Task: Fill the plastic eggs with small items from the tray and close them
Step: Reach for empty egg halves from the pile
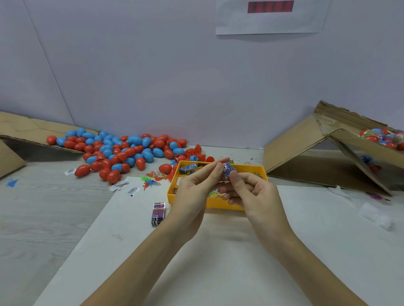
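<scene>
Hands meet just right of frame centre, above the yellow tray: the left hand and the right hand both pinch one small purple-and-white wrapped packet between fingertips and thumbs, seemingly folding or squeezing it small enough to go into an egg; a glimpse of red under the packet may be an egg half, but that cannot be told. Holding it over the tray keeps the work near the supply of boxed and wrapped items inside. Plastic eggs, red and blue, lie heaped at centre left against a cardboard flap, with a few open red halves just behind the tray, within easy reach. A purple wrapped packet lies on the white sheet left of the tray, and small plastic figures and paper scraps scatter the worktop. At right, a tilted cardboard box holds what look like finished eggs. Nothing blocks the hands.
</scene>
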{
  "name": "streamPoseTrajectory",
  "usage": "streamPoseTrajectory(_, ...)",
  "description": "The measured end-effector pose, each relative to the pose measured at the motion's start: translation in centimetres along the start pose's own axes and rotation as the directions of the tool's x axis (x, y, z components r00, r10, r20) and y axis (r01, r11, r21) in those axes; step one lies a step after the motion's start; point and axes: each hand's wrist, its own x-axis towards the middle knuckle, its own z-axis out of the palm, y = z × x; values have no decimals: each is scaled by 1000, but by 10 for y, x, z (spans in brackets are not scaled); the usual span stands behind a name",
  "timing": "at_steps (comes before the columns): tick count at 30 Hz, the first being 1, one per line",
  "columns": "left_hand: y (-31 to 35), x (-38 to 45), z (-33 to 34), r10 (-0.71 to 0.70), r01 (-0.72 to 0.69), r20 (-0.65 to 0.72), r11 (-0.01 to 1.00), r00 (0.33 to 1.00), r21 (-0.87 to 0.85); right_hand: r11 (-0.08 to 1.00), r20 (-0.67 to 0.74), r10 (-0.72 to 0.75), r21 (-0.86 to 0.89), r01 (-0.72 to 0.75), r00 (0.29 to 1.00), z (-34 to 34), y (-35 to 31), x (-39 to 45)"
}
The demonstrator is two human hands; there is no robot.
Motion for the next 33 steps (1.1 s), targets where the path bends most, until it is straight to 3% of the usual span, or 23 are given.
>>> streamPoseTrajectory(7,2,0,-1,19,-18,-15,997,1000,76,973,33,-144,-177,148,989,-6,4,2)
streamPoseTrajectory(16,5,2,-4,170,-149,-54,950,984,273,941,39,-227,-250,230,973,-11,6,4)
streamPoseTrajectory(20,7,4,-8,205,-186,-54,952,977,244,986,39,-117,-114,121,992,-8,6,4)
streamPoseTrajectory(23,5,4,-11,275,-257,-13,911,961,323,998,10,-47,-35,47,999,-7,6,4)
streamPoseTrajectory(29,1,6,-15,340,-331,55,843,939,425,997,4,-66,-47,66,998,-10,7,5)
streamPoseTrajectory(33,4,6,-15,302,-320,110,859,947,399,997,8,-79,-6,79,997,-11,8,6)
